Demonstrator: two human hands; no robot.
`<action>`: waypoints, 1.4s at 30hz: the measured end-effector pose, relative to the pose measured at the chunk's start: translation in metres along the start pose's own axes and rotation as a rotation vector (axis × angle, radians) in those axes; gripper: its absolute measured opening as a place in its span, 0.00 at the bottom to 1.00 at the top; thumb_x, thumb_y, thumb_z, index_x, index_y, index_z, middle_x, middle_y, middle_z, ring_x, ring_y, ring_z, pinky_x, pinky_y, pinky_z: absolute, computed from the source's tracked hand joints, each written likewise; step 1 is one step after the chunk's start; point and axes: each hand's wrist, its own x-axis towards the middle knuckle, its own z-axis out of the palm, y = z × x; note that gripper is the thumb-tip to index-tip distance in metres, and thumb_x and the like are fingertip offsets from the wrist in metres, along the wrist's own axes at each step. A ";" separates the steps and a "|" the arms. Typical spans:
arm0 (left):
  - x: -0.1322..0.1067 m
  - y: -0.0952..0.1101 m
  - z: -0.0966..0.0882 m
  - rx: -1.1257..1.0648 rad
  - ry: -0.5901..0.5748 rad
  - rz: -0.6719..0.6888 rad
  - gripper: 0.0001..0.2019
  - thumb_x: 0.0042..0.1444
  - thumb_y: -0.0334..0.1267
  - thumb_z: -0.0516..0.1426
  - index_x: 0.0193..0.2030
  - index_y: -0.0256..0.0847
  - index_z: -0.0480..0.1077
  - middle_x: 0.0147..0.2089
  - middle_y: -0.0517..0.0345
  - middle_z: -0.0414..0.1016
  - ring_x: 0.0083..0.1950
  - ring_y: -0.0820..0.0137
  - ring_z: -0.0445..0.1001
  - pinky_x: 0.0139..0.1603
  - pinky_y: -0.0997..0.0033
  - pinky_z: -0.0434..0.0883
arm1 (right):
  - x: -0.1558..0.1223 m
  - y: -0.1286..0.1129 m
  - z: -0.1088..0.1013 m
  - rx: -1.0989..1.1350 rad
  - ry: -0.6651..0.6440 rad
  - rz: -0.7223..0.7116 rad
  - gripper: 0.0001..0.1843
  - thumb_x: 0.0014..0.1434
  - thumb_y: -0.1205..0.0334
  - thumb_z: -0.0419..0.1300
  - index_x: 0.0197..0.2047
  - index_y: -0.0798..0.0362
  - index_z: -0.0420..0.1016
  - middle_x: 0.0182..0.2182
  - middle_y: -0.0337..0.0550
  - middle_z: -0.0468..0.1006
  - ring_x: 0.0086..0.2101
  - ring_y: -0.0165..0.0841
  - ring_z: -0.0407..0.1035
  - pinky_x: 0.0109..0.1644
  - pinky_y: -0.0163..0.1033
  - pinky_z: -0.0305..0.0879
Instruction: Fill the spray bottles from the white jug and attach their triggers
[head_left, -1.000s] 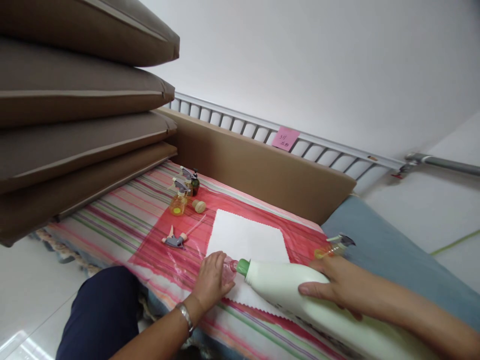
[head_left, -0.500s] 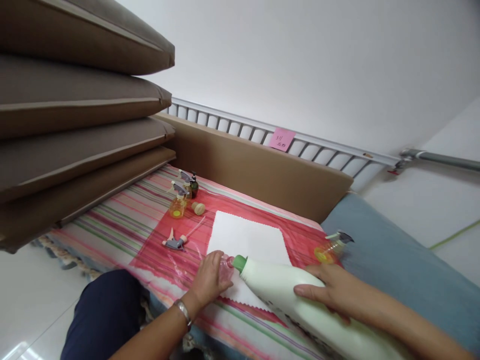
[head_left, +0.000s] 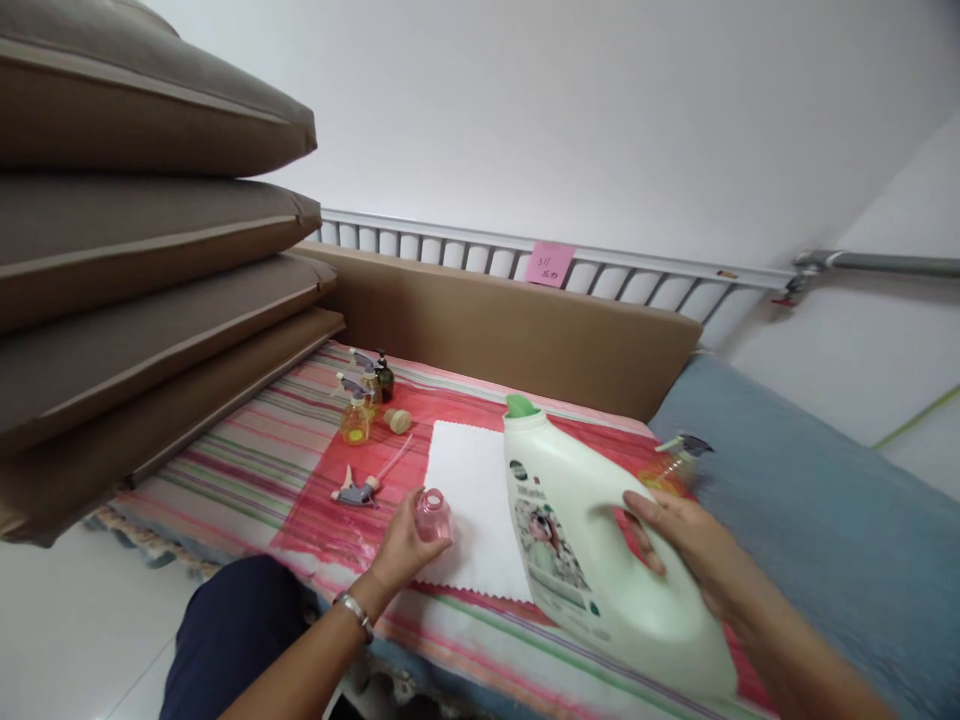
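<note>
My left hand (head_left: pixel 399 553) is closed round a small clear pink bottle (head_left: pixel 433 515) with an open neck, held upright at the near edge of a white cloth (head_left: pixel 469 490). My right hand (head_left: pixel 686 545) grips the handle side of a large pale green jug (head_left: pixel 592 545) with a green cap (head_left: pixel 519 405). The jug is tilted back, its spout pointing up and away from the pink bottle. A loose grey spray head (head_left: pixel 358 489) with its tube lies left of the cloth.
Striped bedding (head_left: pixel 247 445) under a red plastic sheet covers the surface. Small spray bottles (head_left: pixel 355 415), a dark bottle (head_left: pixel 383 378) and a cork lid (head_left: pixel 398 421) stand at the back left. Another spray bottle (head_left: pixel 675 462) lies right. Brown cushions (head_left: pixel 150 270) stack left; a cardboard panel (head_left: pixel 517 335) stands behind.
My right hand has swung the jug up from lying with its spout at the pink bottle's mouth to tilted upright. The pink bottle now stands upright in my left hand.
</note>
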 end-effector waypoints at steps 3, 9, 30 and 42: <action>0.000 -0.003 -0.013 -0.006 0.011 0.004 0.33 0.39 0.32 0.64 0.53 0.39 0.58 0.52 0.49 0.68 0.55 0.60 0.68 0.59 0.54 0.63 | 0.017 0.003 0.013 0.168 0.109 -0.071 0.24 0.54 0.39 0.53 0.22 0.50 0.57 0.11 0.30 0.60 0.13 0.25 0.54 0.19 0.32 0.51; -0.009 -0.009 -0.037 0.041 0.031 0.004 0.32 0.39 0.34 0.65 0.53 0.39 0.59 0.53 0.48 0.68 0.57 0.58 0.66 0.61 0.52 0.61 | 0.070 0.015 0.060 0.291 0.329 -0.214 0.23 0.55 0.38 0.50 0.28 0.51 0.60 0.17 0.30 0.62 0.17 0.26 0.57 0.21 0.32 0.56; -0.035 -0.060 -0.018 0.087 0.101 0.037 0.45 0.34 0.36 0.66 0.62 0.40 0.52 0.60 0.42 0.63 0.62 0.49 0.60 0.61 0.43 0.61 | 0.110 0.054 0.120 0.044 0.726 -0.152 0.28 0.50 0.41 0.56 0.44 0.56 0.70 0.40 0.52 0.75 0.41 0.48 0.69 0.47 0.51 0.61; -0.029 -0.076 -0.004 0.037 0.339 0.003 0.31 0.40 0.46 0.65 0.55 0.49 0.66 0.48 0.51 0.75 0.52 0.49 0.72 0.51 0.50 0.73 | 0.185 0.013 0.258 -0.663 -0.273 -0.814 0.15 0.56 0.65 0.55 0.45 0.44 0.74 0.48 0.41 0.76 0.49 0.36 0.67 0.55 0.43 0.59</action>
